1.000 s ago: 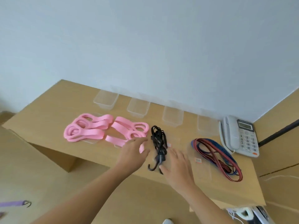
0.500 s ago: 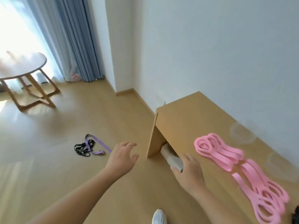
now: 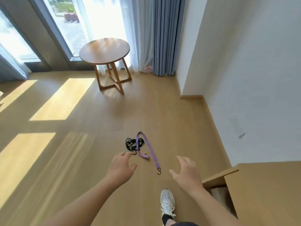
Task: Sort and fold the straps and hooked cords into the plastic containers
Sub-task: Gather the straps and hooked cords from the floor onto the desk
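**Reaching for cords on floor**

Purple strap [image 3: 149, 148] w/ end hooks lies on the floor, draped over a black cord [image 3: 132, 144] bundle. Left hand [image 3: 121, 168] & right hand [image 3: 187, 172] hover above, fingers spread, holding nothing. Risk: strap & cord look tangled, so lifting one prob. drags the other; hooks could snag fingers.

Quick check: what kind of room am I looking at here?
Probably a hotel room or a flat's living area, not a workshop: wood floor, small round table by tall windows with full-length curtains. A purple strap and black cords lie on the floor.
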Demonstrator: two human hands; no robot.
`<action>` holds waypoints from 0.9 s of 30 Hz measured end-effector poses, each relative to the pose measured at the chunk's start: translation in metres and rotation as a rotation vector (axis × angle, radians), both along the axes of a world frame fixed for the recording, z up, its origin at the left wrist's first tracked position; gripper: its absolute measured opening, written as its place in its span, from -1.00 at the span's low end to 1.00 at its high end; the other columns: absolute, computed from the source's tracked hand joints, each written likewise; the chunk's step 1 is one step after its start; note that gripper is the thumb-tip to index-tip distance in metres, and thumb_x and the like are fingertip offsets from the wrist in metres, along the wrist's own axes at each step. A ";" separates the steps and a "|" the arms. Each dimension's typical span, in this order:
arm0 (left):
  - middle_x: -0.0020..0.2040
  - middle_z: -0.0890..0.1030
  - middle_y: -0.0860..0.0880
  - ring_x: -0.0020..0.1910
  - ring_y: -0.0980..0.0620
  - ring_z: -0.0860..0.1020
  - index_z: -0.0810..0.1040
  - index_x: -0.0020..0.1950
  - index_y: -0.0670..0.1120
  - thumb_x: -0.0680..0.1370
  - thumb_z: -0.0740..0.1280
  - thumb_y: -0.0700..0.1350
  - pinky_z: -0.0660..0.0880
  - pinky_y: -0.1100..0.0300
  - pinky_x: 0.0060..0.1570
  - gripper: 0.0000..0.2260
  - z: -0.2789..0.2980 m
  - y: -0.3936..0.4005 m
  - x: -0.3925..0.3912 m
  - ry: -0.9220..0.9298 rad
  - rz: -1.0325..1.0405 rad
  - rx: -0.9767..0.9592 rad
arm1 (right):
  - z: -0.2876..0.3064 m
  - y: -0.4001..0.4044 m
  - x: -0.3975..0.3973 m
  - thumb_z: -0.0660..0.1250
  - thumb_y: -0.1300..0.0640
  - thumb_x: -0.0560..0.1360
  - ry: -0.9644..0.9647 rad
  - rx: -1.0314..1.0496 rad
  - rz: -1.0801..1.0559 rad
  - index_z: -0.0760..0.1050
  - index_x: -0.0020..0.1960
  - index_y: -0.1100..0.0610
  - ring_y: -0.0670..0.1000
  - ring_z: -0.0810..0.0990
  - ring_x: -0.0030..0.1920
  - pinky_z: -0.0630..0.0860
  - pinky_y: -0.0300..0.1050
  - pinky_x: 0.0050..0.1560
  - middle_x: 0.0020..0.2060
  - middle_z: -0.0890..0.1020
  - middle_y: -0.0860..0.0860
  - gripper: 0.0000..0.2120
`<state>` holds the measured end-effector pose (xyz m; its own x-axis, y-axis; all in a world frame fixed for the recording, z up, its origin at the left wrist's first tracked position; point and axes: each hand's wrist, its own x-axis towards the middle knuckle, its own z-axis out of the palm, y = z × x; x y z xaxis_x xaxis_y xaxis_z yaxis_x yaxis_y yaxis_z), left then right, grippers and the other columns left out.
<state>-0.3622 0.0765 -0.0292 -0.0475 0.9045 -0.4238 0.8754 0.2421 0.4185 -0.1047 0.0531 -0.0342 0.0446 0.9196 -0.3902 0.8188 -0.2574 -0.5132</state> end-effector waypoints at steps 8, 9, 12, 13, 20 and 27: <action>0.52 0.39 -0.03 0.53 -0.04 0.31 0.38 0.54 0.02 0.62 0.33 0.07 0.26 0.11 0.46 -0.51 -0.034 0.074 0.005 0.050 0.075 -0.174 | -0.048 0.105 0.005 0.32 -0.10 0.58 0.010 -0.210 0.107 0.22 0.57 0.04 0.05 0.24 0.50 0.24 -0.09 0.44 0.50 0.33 -0.01 -0.37; 0.53 0.38 -0.02 0.53 -0.03 0.30 0.37 0.55 0.02 0.63 0.33 0.07 0.26 0.11 0.46 -0.51 -0.041 0.080 0.003 0.047 0.075 -0.200 | -0.054 0.114 0.002 0.32 -0.09 0.58 0.011 -0.237 0.113 0.22 0.57 0.04 0.04 0.24 0.50 0.25 -0.08 0.43 0.49 0.33 -0.02 -0.38; 0.52 0.40 0.00 0.52 -0.02 0.31 0.37 0.54 0.02 0.63 0.31 0.05 0.29 0.09 0.46 -0.52 -0.068 0.103 -0.007 0.011 0.102 -0.261 | -0.080 0.140 -0.011 0.32 -0.06 0.58 0.020 -0.303 0.101 0.24 0.56 0.03 0.04 0.25 0.48 0.28 -0.06 0.42 0.47 0.34 -0.01 -0.40; 0.51 0.41 0.00 0.51 -0.02 0.32 0.39 0.54 0.02 0.63 0.31 0.04 0.30 0.09 0.45 -0.53 -0.084 0.112 -0.013 0.000 0.104 -0.284 | -0.095 0.149 -0.016 0.32 -0.05 0.58 0.017 -0.328 0.083 0.25 0.55 0.03 0.04 0.25 0.47 0.28 -0.05 0.42 0.46 0.35 -0.01 -0.40; 0.44 0.48 -0.02 0.40 -0.05 0.42 0.45 0.49 0.00 0.63 0.31 0.01 0.41 0.06 0.33 -0.58 -0.224 0.173 -0.050 -0.042 0.061 -0.441 | -0.246 0.194 -0.058 0.35 -0.01 0.58 -0.023 -0.512 -0.019 0.31 0.53 0.10 0.12 0.29 0.46 0.27 -0.03 0.41 0.43 0.40 0.07 -0.43; 0.44 0.49 -0.04 0.45 -0.05 0.40 0.49 0.47 0.00 0.61 0.35 0.00 0.32 0.10 0.37 -0.59 -0.430 0.217 -0.105 -0.025 0.152 -0.446 | -0.504 0.236 -0.126 0.43 -0.03 0.51 -0.074 -0.674 0.000 0.39 0.47 0.16 0.24 0.45 0.35 0.39 0.04 0.34 0.32 0.49 0.20 -0.40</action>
